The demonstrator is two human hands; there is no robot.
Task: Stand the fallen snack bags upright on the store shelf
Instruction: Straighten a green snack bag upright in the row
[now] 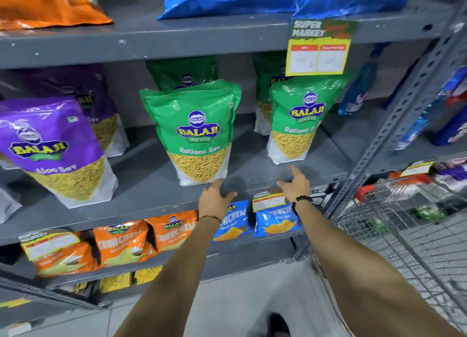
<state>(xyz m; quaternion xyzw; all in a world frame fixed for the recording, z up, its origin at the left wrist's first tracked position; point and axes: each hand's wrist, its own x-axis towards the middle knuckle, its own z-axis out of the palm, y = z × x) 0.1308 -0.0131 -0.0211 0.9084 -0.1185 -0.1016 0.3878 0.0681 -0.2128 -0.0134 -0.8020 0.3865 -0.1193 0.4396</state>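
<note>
My left hand (pixel 216 197) and right hand (pixel 295 185) are both empty with fingers spread, positioned at the front edge of the grey shelf (pixel 151 185). The left hand is just below the middle green bag (pixel 194 132); the right hand is just below the right green bag (pixel 298 122). Both green bags stand upright on the shelf, as does the purple bag (pixel 55 149) at the left, which tilts slightly.
</note>
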